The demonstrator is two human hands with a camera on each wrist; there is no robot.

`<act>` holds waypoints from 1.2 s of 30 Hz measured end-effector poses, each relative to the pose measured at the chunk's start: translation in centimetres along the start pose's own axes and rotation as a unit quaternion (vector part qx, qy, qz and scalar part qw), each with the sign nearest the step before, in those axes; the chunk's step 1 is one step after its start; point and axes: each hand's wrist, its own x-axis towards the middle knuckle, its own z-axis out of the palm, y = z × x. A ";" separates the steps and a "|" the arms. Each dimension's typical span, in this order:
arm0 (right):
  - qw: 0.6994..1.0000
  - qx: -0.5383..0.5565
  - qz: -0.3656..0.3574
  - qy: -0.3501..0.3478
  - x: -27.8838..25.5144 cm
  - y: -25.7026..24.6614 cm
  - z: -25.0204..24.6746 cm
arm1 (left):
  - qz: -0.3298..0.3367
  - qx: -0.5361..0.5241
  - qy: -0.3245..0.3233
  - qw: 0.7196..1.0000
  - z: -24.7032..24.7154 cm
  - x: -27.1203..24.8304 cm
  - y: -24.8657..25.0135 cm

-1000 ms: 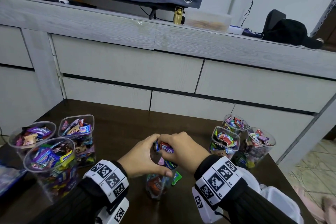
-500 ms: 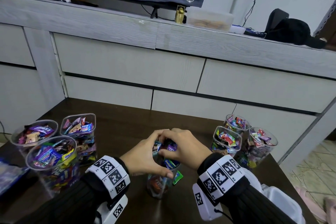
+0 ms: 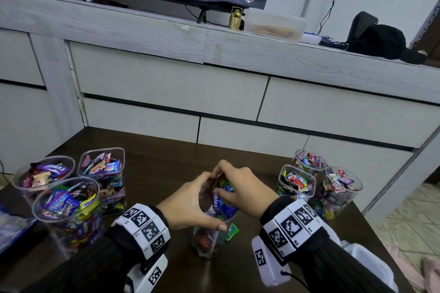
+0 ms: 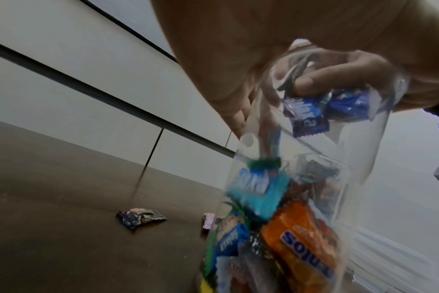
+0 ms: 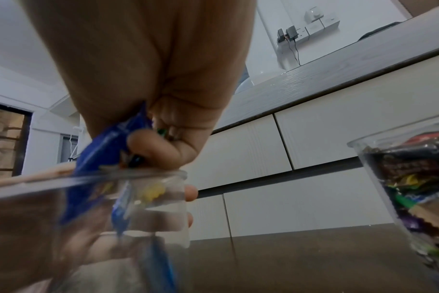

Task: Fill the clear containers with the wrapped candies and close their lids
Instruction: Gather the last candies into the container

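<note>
While six clear tubs (image 3: 296, 182) are sitting full but lidless on the counter (image 3: 154, 169), the left hand (image 3: 188, 202) is gripping the middle container (image 3: 209, 238) and the right hand (image 3: 242, 188) is pinching blue candies (image 4: 306, 117) at its mouth.

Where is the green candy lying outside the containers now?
In the head view, the green candy lies on the dark table, against the right side of the middle container.
</note>
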 end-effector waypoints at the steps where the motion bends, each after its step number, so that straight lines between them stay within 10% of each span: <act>1: 1.000 0.003 0.004 0.008 0.0 0.0 0.0 | 0.000 0.002 0.001 1.000 0.0 0.0 -0.1; 10: 0.997 -0.035 -0.070 0.030 0.1 -0.3 0.5 | 0.015 0.040 0.014 0.999 -0.3 0.0 -0.7; 19: 0.945 0.298 -0.017 0.132 -1.4 1.7 1.4 | 0.014 0.046 0.049 0.998 -0.9 -0.6 -1.5; 27: 0.994 0.029 -0.103 0.030 -0.7 -0.1 0.9 | 0.005 0.081 0.032 0.996 -0.8 -0.6 -1.2; 36: 0.976 0.194 -0.098 0.026 -1.2 0.8 0.6 | 0.015 0.081 0.046 0.996 -0.8 -0.5 -1.5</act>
